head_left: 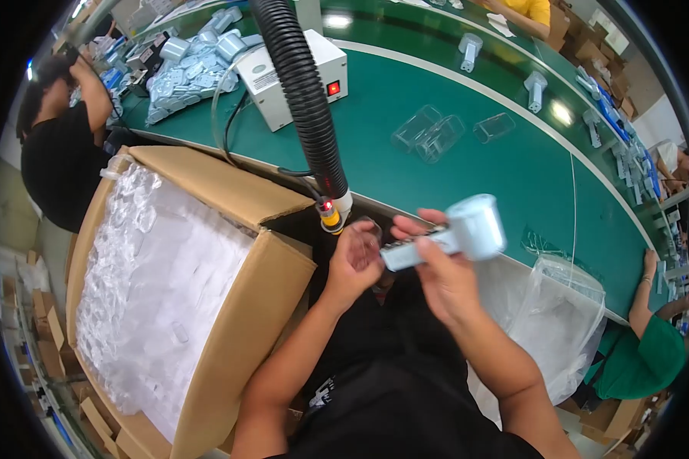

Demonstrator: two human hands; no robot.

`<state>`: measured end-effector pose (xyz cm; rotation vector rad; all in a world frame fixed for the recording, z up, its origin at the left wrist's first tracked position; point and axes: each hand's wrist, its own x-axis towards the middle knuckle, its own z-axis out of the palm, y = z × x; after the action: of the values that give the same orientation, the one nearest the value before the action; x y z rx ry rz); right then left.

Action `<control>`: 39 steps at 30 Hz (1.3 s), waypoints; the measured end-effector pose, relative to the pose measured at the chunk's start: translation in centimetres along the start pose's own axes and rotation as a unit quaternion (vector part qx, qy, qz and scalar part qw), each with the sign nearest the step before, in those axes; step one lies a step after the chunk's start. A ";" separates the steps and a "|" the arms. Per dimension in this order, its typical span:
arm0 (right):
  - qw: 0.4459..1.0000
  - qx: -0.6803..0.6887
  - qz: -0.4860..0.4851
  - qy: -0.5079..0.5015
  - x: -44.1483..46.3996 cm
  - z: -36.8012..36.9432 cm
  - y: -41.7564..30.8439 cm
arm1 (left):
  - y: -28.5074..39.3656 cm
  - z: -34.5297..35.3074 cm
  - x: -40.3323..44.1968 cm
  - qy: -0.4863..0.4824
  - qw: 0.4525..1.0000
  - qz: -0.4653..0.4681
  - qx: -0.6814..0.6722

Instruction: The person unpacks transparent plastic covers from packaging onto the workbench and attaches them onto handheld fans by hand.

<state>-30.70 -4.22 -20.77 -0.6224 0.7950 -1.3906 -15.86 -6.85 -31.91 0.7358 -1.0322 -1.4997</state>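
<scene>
A light-blue plastic device [478,227] with a wide round head and a narrower handle is in my right hand [444,268], whose fingers wrap round the handle. The handle's end points left, toward my left hand [356,256]. My left hand holds a small clear plastic cup, partly hidden by its fingers, close to the handle's end. Just above my left hand, a yellow-banded nozzle with a red light [329,214] hangs beside the black corrugated hose [302,92].
A cardboard box [283,283] of clear plastic parts stands left. On the green table [375,99] lie clear cups [436,138], a white power unit [321,76] and a heap of light-blue parts [191,80]. A clear bag [543,321] is at right. Co-workers are around the line.
</scene>
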 end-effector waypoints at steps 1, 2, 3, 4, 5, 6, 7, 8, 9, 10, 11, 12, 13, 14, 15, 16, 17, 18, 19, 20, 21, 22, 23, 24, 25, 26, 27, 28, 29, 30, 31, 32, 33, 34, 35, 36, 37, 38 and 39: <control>0.999 -0.009 -0.023 -0.031 -0.3 -1.2 -1.4 | 0.6 0.4 -0.5 -0.059 0.998 -0.002 0.018; 0.995 -0.067 -0.051 -0.055 -0.6 -1.7 -3.3 | 1.4 0.8 -1.1 -0.117 0.992 -0.038 0.000; 0.988 -0.081 -0.079 -0.100 -0.5 -2.4 -4.6 | 2.4 1.7 -1.5 -0.141 0.988 -0.065 -0.013; 0.979 -0.098 -0.106 -0.143 -0.3 -3.0 -5.8 | 3.3 2.7 -1.8 -0.165 0.981 -0.094 -0.028; 0.976 -0.097 -0.096 -0.169 -0.1 -3.2 -6.7 | 3.9 3.3 -1.9 -0.183 0.977 -0.101 -0.042; 0.971 -0.126 -0.071 -0.192 0.1 -3.5 -7.5 | 4.4 3.8 -1.6 -0.211 0.971 -0.087 -0.069; 0.963 -0.155 -0.045 -0.218 0.4 -3.7 -8.2 | 4.9 4.3 -1.5 -0.221 0.967 -0.092 -0.082; 0.955 -0.175 -0.036 -0.237 0.7 -3.8 -8.7 | 5.3 4.7 -1.5 -0.219 0.964 -0.096 -0.113; 0.938 -0.195 -0.041 -0.283 1.2 -4.3 -9.4 | 4.8 4.1 -1.4 -0.233 0.958 -0.114 -0.124; 0.918 -0.212 -0.042 -0.333 1.5 -4.7 -9.9 | 4.4 3.6 -1.4 -0.240 0.952 -0.130 -0.134; 0.913 -0.192 -0.022 -0.361 1.7 -4.8 -10.1 | 4.3 3.8 -1.3 -0.258 0.947 -0.098 -0.163; 0.920 -0.170 0.014 -0.352 1.3 -5.0 -9.7 | 4.5 4.2 -1.5 -0.259 0.945 -0.114 -0.164; 0.919 -0.174 0.072 -0.346 1.0 -4.5 -9.7 | 4.8 4.6 -1.7 -0.260 0.943 -0.130 -0.164; 0.905 -0.211 0.080 -0.361 0.9 -4.2 -9.6 | 4.6 4.7 -1.8 -0.264 0.940 -0.148 -0.160; 0.876 -0.278 0.059 -0.389 1.0 -4.3 -9.2 | 4.6 5.0 -1.6 -0.275 0.935 -0.134 -0.180; 0.847 -0.335 0.039 -0.410 1.0 -4.6 -8.9 | 4.7 5.3 -1.3 -0.287 0.929 -0.119 -0.200; 0.830 -0.370 0.036 -0.416 1.3 -5.4 -8.6 | 5.2 5.9 -1.4 -0.267 0.933 -0.113 -0.215; 0.829 -0.383 0.052 -0.405 1.5 -6.5 -8.6 | 5.5 5.9 -1.3 -0.263 0.934 -0.107 -0.216; 0.841 -0.370 0.082 -0.387 1.6 -8.2 -8.6 | 5.8 5.7 -1.1 -0.257 0.942 -0.136 -0.169; 0.852 -0.355 0.110 -0.368 1.8 -8.9 -8.9 | 5.9 5.6 -0.9 -0.249 0.946 -0.163 -0.125; 0.890 -0.326 0.094 -0.306 1.4 -9.3 -9.1 | 6.2 5.7 -0.6 -0.249 0.951 -0.165 -0.072; 0.923 -0.294 0.078 -0.237 1.1 -9.6 -9.5 | 6.1 5.8 -0.5 -0.247 0.950 -0.185 -0.042; 0.934 -0.287 0.067 -0.203 1.0 -8.8 -10.2 | 6.0 6.0 -0.3 -0.249 0.945 -0.211 -0.011; 0.890 -0.405 0.050 -0.206 1.2 -8.9 -10.4 | 6.2 6.3 0.1 -0.271 0.936 -0.221 0.035; 0.833 -0.514 0.032 -0.204 1.4 -9.0 -10.4 | 6.1 7.7 -0.3 -0.208 0.960 -0.186 -0.016; 0.856 -0.482 0.109 -0.154 1.0 -7.4 -11.0 | 5.9 7.6 -0.1 -0.214 0.950 -0.228 -0.015; 0.859 -0.478 0.111 -0.145 0.8 -7.8 -10.8 | 6.2 8.0 -0.2 -0.187 0.957 -0.220 -0.017; 0.864 -0.472 0.104 -0.144 0.9 -8.0 -10.7 | 6.3 8.0 -0.1 -0.182 0.959 -0.217 0.003; 0.867 -0.466 0.099 -0.147 1.1 -8.2 -10.6 | 6.4 7.9 0.0 -0.181 0.959 -0.219 0.003; 0.871 -0.455 0.127 -0.136 1.1 -8.0 -11.0 | 6.5 7.7 -0.2 -0.177 0.956 -0.231 -0.045; 0.871 -0.454 0.129 -0.137 1.1 -8.3 -10.9 | 6.7 7.5 -0.2 -0.173 0.951 -0.240 -0.093; 0.889 -0.423 0.066 -0.164 1.1 -8.7 -10.9 | 6.8 7.2 -0.2 -0.176 0.947 -0.231 -0.135; 0.901 -0.390 0.001 -0.190 1.2 -9.1 -11.2 | 6.9 7.2 -0.1 -0.200 0.976 -0.020 0.080; 0.867 -0.419 -0.007 -0.269 1.3 -9.1 -12.4 | 6.9 7.2 0.1 -0.211 0.955 0.087 0.187; 0.799 -0.487 -0.155 -0.318 1.4 -9.5 -12.2 | 6.9 7.1 0.2 -0.196 0.917 0.195 0.289; 0.721 -0.580 -0.236 -0.297 0.6 -9.2 -12.6 | 6.7 6.9 -0.1 -0.170 0.888 0.288 0.316; 0.665 -0.616 -0.298 -0.300 -0.1 -9.2 -12.6 | 6.5 6.6 -0.3 -0.144 0.849 0.377 0.340; 0.604 -0.646 -0.360 -0.298 -0.9 -9.3 -12.5 | 6.4 6.5 -0.3 -0.148 0.844 0.402 0.323; 0.598 -0.642 -0.387 -0.285 -1.9 -8.9 -12.3 | 6.4 6.4 -0.4 -0.149 0.844 0.401 0.325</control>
<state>-45.21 -2.96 -16.21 -2.6764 0.9300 -0.9460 -18.68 -5.12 -23.49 0.4095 -1.8468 -0.5144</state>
